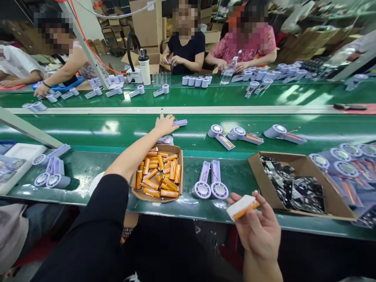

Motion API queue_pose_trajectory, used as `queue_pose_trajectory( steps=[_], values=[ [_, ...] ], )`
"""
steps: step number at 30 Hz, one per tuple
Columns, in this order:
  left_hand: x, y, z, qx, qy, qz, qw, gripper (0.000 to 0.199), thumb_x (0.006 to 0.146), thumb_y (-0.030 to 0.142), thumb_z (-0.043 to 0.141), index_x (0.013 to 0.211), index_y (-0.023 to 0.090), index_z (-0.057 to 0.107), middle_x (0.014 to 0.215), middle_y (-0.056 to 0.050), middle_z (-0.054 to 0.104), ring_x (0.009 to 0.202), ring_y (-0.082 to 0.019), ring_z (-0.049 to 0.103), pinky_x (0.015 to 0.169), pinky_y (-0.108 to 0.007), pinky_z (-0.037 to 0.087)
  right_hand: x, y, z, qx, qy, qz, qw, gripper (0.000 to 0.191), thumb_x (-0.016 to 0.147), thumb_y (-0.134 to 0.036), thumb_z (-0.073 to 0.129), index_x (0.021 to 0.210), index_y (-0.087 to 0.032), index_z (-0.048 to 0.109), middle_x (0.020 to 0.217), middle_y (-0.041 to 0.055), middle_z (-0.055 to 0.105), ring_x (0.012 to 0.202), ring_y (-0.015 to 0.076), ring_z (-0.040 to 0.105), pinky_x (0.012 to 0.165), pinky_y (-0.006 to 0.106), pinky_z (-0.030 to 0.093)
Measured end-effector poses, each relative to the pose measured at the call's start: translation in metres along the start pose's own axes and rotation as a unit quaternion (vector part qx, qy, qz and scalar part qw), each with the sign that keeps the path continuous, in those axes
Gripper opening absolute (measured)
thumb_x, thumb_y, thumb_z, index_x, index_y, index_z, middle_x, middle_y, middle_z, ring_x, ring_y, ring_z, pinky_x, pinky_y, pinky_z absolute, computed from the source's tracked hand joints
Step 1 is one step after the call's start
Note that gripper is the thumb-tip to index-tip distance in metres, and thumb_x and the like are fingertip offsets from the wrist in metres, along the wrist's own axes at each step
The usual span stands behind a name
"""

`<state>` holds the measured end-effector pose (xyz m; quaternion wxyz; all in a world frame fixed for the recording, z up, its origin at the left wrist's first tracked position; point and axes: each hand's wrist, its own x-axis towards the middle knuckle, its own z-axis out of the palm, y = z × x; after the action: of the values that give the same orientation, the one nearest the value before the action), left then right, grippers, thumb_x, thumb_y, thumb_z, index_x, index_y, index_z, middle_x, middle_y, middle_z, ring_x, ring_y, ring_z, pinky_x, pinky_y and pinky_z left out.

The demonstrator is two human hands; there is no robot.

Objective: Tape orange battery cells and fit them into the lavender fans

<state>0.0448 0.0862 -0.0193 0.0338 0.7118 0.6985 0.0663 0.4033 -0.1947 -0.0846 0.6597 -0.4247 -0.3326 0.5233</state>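
My left hand (166, 125) is stretched over the far green belt, its fingers curled around a lilac handheld fan housing. The handle (180, 123) of that housing sticks out to the right; its round head is hidden under the hand. In my right hand (258, 225), at the near table edge, is an orange battery (245, 210) with a white pad on it, pinched between thumb and fingers. A cardboard box (180, 172) of orange batteries lies below my left forearm. Two lilac fan housings (211, 182) lie side by side between the box and my right hand, handles pointing away.
A cardboard box (255, 172) of dark circuit boards stands at right, beside piled fans (343, 168). Several fans (236, 133) lie on the belt. More fans (54, 172) and a white foam tray (32, 152) are at left. Co-workers (188, 47) sit across the line.
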Motion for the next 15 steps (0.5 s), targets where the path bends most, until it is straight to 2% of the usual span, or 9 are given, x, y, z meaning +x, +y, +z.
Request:
queue_pose_trajectory(
  steps=[1,3,6,8,10,12,13,15],
  values=[
    [0.021,0.007,0.006,0.004,-0.026,-0.027,0.999,0.061,0.102,0.061,0.058,0.148,0.022,0.069,0.161,-0.015,0.061,0.159,-0.044,0.038,0.122,-0.059,0.045,-0.002,0.001,-0.007,-0.01,0.007,-0.002,1.0,0.044,0.084,-0.039,0.096,0.122,-0.028,0.078,0.099,0.0107,0.088,0.082,0.0305,0.087,0.08,0.048,0.073],
    [0.047,0.015,0.017,0.0,-0.065,-0.057,0.996,0.056,0.105,0.06,0.052,0.14,0.021,0.074,0.152,-0.018,0.067,0.151,-0.044,0.049,0.116,-0.057,0.05,-0.005,0.001,-0.024,-0.036,0.024,0.004,0.999,0.042,0.084,-0.04,0.095,0.12,-0.028,0.077,0.097,0.011,0.088,0.082,0.0329,0.087,0.075,0.049,0.074],
    [0.056,0.018,0.028,-0.009,-0.072,-0.015,0.997,0.047,0.11,0.047,0.042,0.129,0.021,0.077,0.138,-0.018,0.074,0.133,-0.036,0.065,0.112,-0.049,0.051,-0.005,-0.008,-0.041,-0.078,0.041,0.02,0.996,0.041,0.085,-0.043,0.093,0.12,-0.031,0.076,0.095,0.0108,0.088,0.083,0.037,0.087,0.07,0.052,0.074],
    [0.056,0.017,0.029,-0.017,-0.072,0.03,0.997,0.046,0.112,0.045,0.039,0.129,0.023,0.075,0.133,-0.015,0.077,0.127,-0.032,0.068,0.11,-0.044,0.051,0.007,-0.021,-0.037,-0.105,0.047,0.002,0.993,0.043,0.084,-0.043,0.093,0.121,-0.032,0.075,0.093,0.0093,0.088,0.085,0.0375,0.087,0.072,0.055,0.074],
    [0.057,0.016,0.03,-0.02,-0.078,0.063,0.995,0.044,0.112,0.046,0.037,0.131,0.024,0.071,0.125,-0.013,0.079,0.12,-0.03,0.071,0.106,-0.041,0.051,0.034,-0.036,-0.015,-0.121,0.057,-0.068,0.989,0.043,0.085,-0.04,0.093,0.121,-0.03,0.072,0.092,0.0061,0.087,0.089,0.0355,0.087,0.08,0.057,0.074],
    [0.059,0.017,0.03,-0.013,-0.084,0.082,0.993,0.043,0.113,0.045,0.036,0.132,0.024,0.069,0.119,-0.012,0.08,0.115,-0.029,0.072,0.102,-0.038,0.05,0.075,-0.046,0.022,-0.124,0.053,-0.167,0.977,0.039,0.087,-0.037,0.09,0.12,-0.03,0.07,0.094,0.0027,0.086,0.096,0.0315,0.086,0.091,0.056,0.072],
    [0.06,0.019,0.03,-0.006,-0.086,0.087,0.992,0.043,0.113,0.044,0.035,0.132,0.024,0.068,0.118,-0.012,0.081,0.115,-0.029,0.072,0.101,-0.038,0.05,0.1,-0.047,0.045,-0.124,0.031,-0.206,0.97,0.04,0.089,-0.036,0.089,0.123,-0.03,0.069,0.101,0.0027,0.085,0.101,0.0295,0.086,0.095,0.053,0.071],
    [0.063,0.023,0.031,0.006,-0.088,0.089,0.992,0.043,0.114,0.043,0.034,0.134,0.023,0.066,0.119,-0.013,0.08,0.117,-0.03,0.072,0.101,-0.039,0.05,0.151,-0.039,0.092,-0.171,-0.07,-0.221,0.958,0.041,0.091,-0.036,0.084,0.127,-0.027,0.068,0.108,0.0051,0.085,0.103,0.0261,0.084,0.099,0.046,0.068]
  ],
)
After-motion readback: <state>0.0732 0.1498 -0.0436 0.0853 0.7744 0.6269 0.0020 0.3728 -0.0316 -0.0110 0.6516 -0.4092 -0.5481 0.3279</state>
